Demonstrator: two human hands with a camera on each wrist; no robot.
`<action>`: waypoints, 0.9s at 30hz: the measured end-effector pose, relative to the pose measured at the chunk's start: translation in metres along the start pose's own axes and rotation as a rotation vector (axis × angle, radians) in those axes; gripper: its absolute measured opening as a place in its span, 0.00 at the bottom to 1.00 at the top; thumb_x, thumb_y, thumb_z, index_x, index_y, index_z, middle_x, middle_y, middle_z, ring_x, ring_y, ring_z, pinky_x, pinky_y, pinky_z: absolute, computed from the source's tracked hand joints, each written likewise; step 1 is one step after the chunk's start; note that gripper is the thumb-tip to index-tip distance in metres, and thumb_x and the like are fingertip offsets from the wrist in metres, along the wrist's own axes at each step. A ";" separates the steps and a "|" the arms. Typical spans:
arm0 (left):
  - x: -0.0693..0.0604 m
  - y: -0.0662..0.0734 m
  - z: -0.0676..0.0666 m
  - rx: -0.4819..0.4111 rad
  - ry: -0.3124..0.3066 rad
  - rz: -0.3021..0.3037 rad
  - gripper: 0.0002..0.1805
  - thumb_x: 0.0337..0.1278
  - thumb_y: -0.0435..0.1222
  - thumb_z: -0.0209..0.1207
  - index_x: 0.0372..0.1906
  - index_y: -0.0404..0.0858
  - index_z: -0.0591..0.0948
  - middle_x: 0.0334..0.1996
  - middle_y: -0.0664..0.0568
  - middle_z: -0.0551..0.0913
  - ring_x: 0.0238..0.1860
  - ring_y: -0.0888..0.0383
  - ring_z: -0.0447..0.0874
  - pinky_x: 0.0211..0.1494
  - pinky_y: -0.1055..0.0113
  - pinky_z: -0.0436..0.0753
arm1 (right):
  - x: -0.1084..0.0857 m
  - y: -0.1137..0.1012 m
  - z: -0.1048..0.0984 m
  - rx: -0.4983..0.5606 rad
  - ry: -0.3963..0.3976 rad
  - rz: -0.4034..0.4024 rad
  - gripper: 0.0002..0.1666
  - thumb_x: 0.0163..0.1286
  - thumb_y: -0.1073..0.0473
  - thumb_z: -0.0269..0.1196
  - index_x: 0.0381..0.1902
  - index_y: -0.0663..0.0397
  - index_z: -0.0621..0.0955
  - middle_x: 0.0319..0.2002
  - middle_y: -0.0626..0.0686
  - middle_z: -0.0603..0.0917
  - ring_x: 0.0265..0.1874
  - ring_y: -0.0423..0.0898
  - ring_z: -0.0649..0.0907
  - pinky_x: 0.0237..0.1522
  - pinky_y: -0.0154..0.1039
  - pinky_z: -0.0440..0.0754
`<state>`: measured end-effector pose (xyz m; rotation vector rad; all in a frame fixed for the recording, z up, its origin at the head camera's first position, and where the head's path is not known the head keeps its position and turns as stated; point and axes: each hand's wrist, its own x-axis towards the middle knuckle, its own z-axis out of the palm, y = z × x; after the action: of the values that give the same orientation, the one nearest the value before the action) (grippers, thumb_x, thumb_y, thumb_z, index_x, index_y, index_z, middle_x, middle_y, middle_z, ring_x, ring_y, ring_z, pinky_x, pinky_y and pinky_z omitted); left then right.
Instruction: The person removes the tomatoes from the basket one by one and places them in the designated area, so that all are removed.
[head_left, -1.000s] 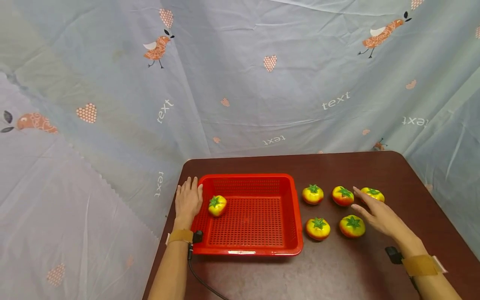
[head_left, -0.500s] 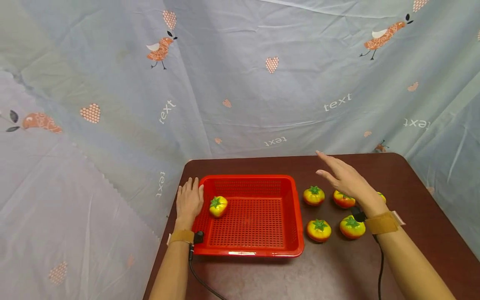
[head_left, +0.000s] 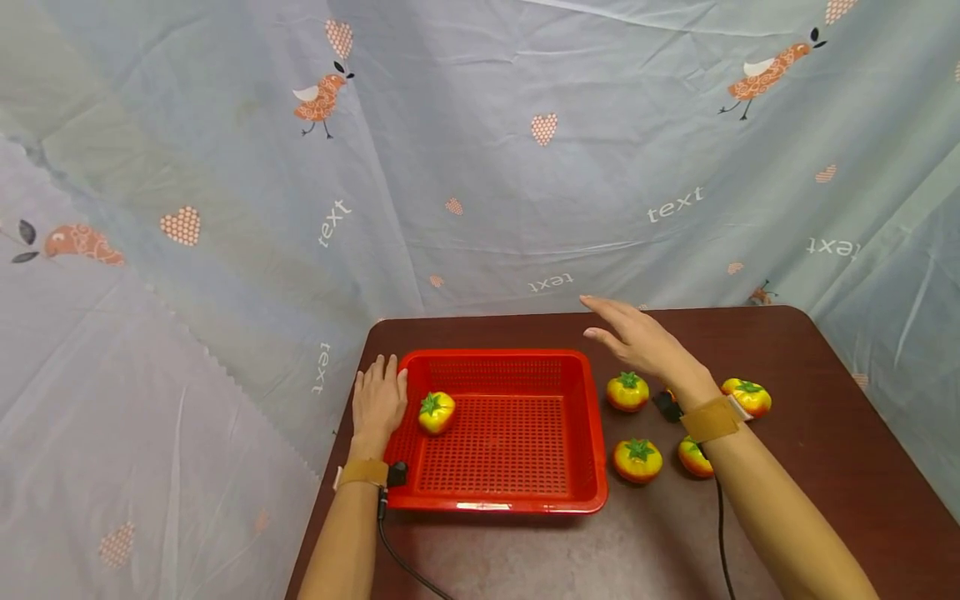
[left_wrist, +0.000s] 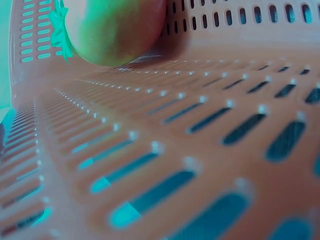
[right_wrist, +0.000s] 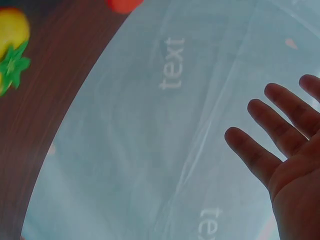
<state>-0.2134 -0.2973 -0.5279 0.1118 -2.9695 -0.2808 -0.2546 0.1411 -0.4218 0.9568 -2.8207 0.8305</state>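
Observation:
A red plastic basket (head_left: 491,507) with perforated sides stands on the table. Inside it, near the left wall, sits one yellow-red toy tomato (head_left: 437,413) with a green leafy top, also visible in the left wrist view. My left hand (head_left: 380,400) rests on the basket's left rim, fingers straight. My right hand (head_left: 641,340) hovers beyond the basket's far right corner, holding nothing, its fingers extended and thumb apart. Closest below it is a toy tomato (head_left: 627,392). More lie right of the basket: a front tomato (head_left: 637,461), a partly covered tomato (head_left: 695,457) and a far-right tomato (head_left: 746,397).
The dark brown table (head_left: 810,467) ends at a patterned cloth curtain (head_left: 480,167) behind and on both sides. A cable (head_left: 408,567) trails from the left wrist camera and another cable (head_left: 722,533) from the right. My right forearm covers part of the tomato group.
My empty right hand has moved left and away from me, from over the right-hand tomatoes toward the basket's far right corner. My left hand has stayed on the rim.

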 end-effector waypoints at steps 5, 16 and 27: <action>-0.001 -0.001 0.002 0.006 -0.003 -0.003 0.30 0.77 0.47 0.36 0.73 0.33 0.63 0.72 0.33 0.62 0.71 0.36 0.62 0.78 0.42 0.50 | 0.021 -0.014 0.017 0.001 -0.046 -0.031 0.35 0.76 0.45 0.53 0.76 0.46 0.62 0.72 0.58 0.67 0.71 0.59 0.67 0.69 0.59 0.66; 0.001 -0.001 -0.001 0.010 -0.002 -0.003 0.30 0.78 0.47 0.34 0.73 0.33 0.62 0.72 0.33 0.61 0.71 0.36 0.61 0.78 0.42 0.49 | 0.064 -0.043 0.062 -0.033 -0.157 -0.113 0.35 0.76 0.41 0.49 0.76 0.45 0.60 0.72 0.57 0.67 0.70 0.58 0.68 0.70 0.55 0.67; 0.001 -0.001 0.000 0.000 0.001 -0.001 0.30 0.77 0.47 0.35 0.72 0.33 0.63 0.72 0.33 0.61 0.71 0.37 0.62 0.78 0.42 0.50 | 0.086 -0.064 0.104 -0.042 -0.256 -0.150 0.37 0.76 0.41 0.50 0.76 0.49 0.61 0.72 0.58 0.68 0.71 0.56 0.68 0.72 0.52 0.66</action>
<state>-0.2143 -0.2980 -0.5279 0.1133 -2.9688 -0.2804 -0.2743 -0.0016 -0.4619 1.3369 -2.9106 0.6722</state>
